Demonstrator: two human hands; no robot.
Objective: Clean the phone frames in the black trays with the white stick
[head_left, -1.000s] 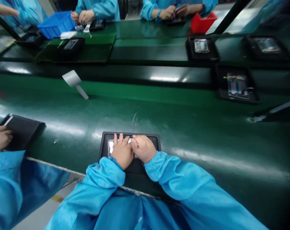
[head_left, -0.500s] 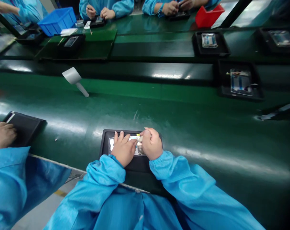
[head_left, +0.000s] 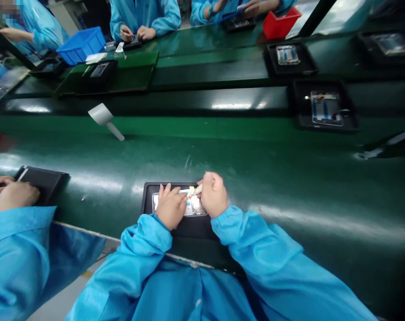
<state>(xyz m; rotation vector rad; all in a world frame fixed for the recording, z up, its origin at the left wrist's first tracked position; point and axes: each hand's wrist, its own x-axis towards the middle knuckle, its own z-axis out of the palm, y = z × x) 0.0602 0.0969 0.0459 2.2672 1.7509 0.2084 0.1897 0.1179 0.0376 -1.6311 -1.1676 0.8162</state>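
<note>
A flat electronic device with a clear-edged frame (head_left: 199,207), perhaps a phone housing, lies in a black tray (head_left: 150,186) in front of me. My left hand (head_left: 170,206) rests on its left part, fingers spread and thumb stretched toward the middle. My right hand (head_left: 214,195) is closed at the right end of the device, gripping a pale pointed tool (head_left: 198,190) whose tip is directed at the parts inside. Its exact kind is hard to make out. A small yellow piece (head_left: 191,189) shows at the device's upper edge. My hands cover much of the device.
A white scoop-shaped object (head_left: 102,115) stands beyond the tray on the green bench (head_left: 255,174). To the left, a co-worker's hand (head_left: 18,196) lies on another black tray (head_left: 50,178). Trays with similar devices (head_left: 326,108), a blue bin (head_left: 82,46) and a red bin (head_left: 280,24) are farther back.
My right hand has shifted slightly up and right, uncovering more of the device's right end and the pale tool. My left hand stays nearly in place. The co-worker's hand moved right over its tray.
</note>
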